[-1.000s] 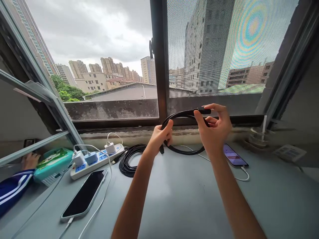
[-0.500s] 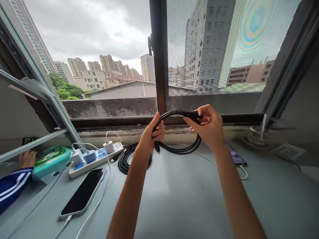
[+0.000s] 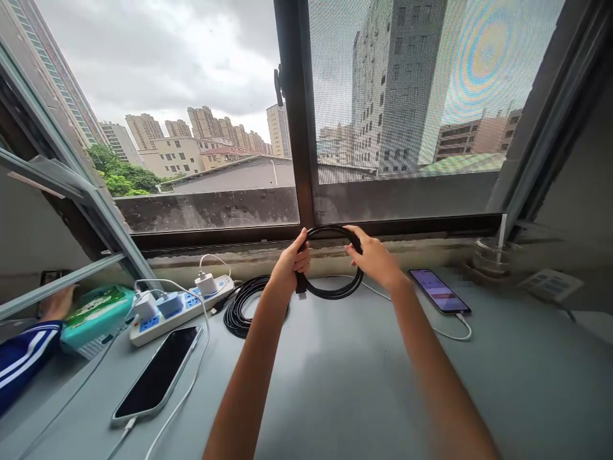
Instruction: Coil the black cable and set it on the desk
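Between my hands a coiled black cable (image 3: 335,294) is held up as a ring above the desk, close to the window. My left hand (image 3: 288,262) is closed round its left side, with the thumb pointing up. Just below those fingers hangs a cable plug (image 3: 301,284). My right hand (image 3: 371,254) grips the right side of the ring, its fingers partly hidden behind the coil. A second black cable coil (image 3: 239,310) lies on the desk, partly covered by my left forearm.
On the left, a white power strip (image 3: 182,314) holds chargers beside a phone (image 3: 158,374). Another person's hand (image 3: 58,301) rests near a green packet (image 3: 98,313). To the right lie a lit phone (image 3: 438,291) and a glass jar (image 3: 493,255). The window frame (image 3: 306,160) borders the desk.
My right hand has moved left and slightly down, toward my left hand. The loose cable end is now gathered against the coil, which looks narrower and rounder.
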A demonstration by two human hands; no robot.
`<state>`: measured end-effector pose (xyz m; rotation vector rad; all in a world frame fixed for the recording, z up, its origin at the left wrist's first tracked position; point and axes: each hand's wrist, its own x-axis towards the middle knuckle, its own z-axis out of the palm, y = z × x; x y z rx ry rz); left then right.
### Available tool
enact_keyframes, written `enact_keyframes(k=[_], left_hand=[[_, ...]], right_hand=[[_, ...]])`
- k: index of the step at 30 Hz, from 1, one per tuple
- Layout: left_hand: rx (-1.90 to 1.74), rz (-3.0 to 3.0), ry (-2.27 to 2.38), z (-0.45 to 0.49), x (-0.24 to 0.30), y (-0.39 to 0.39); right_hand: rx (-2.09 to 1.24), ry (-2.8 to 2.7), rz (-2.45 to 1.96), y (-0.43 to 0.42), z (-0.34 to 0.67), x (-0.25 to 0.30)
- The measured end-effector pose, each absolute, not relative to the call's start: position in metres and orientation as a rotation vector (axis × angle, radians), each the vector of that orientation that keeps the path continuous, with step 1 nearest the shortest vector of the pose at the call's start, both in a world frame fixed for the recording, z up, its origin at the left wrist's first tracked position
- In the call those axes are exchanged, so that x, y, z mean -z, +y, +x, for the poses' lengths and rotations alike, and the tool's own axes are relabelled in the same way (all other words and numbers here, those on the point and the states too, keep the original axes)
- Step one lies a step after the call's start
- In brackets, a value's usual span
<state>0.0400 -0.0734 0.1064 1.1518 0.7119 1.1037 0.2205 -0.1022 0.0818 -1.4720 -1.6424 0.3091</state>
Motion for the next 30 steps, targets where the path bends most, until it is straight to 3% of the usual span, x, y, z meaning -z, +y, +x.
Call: enact_keyframes(k=[7, 15, 30], left_hand=[[-0.839, 1.599, 1.08, 0.044, -0.076, -0.054], [-0.387, 1.689, 1.596, 0.03, -0.015, -0.021], [-0.213, 1.927, 1.759, 0.03, -0.026, -0.021]], right_hand=[[-0.626, -1.651, -1.632, -0.067, 0.233, -0.038], [-0.884, -1.696, -1.802, -0.05, 0.222, 0.009], [-0.574, -1.703, -1.948, -0.037, 0.226, 0.035]])
